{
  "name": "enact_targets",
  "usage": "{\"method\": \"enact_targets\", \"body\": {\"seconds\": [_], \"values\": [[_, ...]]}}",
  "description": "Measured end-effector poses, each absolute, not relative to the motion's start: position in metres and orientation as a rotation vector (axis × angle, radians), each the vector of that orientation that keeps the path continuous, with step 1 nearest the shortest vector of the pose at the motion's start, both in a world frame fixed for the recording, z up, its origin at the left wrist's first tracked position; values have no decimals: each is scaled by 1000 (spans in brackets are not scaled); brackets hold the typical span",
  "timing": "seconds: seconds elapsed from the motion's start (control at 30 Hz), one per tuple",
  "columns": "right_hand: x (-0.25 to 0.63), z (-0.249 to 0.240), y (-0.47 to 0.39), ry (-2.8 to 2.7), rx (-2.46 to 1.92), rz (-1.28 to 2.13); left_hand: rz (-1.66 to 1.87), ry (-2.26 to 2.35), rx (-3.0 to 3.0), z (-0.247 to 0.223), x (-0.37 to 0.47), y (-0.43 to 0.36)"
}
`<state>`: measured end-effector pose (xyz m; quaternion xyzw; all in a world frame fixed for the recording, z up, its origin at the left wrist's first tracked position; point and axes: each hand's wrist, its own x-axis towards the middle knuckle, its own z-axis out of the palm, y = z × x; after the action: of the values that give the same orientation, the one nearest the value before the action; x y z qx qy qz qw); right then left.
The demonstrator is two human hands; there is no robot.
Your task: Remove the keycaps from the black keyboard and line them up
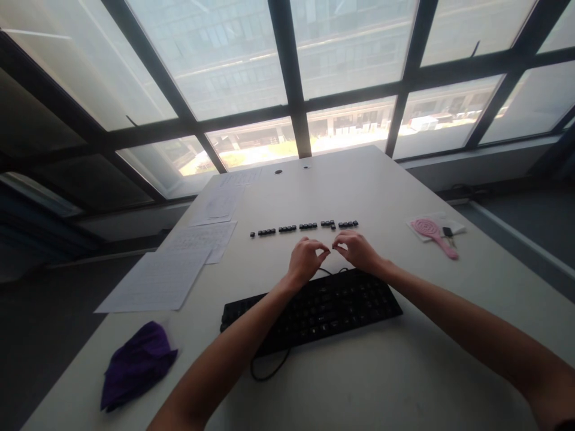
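Near the far edge of the black keyboard (332, 308), the left hand (308, 258) and the right hand (356, 248) were close but apart. The left fingers pinched a dark bit (329, 251) and the right fingers another dark piece (333, 246), both too small to identify. Beyond them, black keycaps (308, 226) lay in a broken row on the counter (332, 191).
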<state>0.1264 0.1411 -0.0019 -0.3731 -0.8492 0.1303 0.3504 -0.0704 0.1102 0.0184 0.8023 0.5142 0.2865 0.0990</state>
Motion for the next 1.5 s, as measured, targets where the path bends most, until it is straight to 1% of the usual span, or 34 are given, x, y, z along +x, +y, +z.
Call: {"method": "enact_targets", "body": {"seconds": [0.17,0.33,0.8,1.33,1.5], "values": [[148,-5,76,-2107,-851,597,866,1381,2210,18,-70,46],[152,-10,54,-2101,-811,672,906,1314,2155,12,-64,27],[146,-15,52,-2144,-802,646,986,1330,2269,-3,-67,22],[146,-15,51,-2162,-775,590,990,1344,2317,-1,-65,22],[146,-10,49,-2250,-748,560,982,1345,2434,-5,-65,19]]}}
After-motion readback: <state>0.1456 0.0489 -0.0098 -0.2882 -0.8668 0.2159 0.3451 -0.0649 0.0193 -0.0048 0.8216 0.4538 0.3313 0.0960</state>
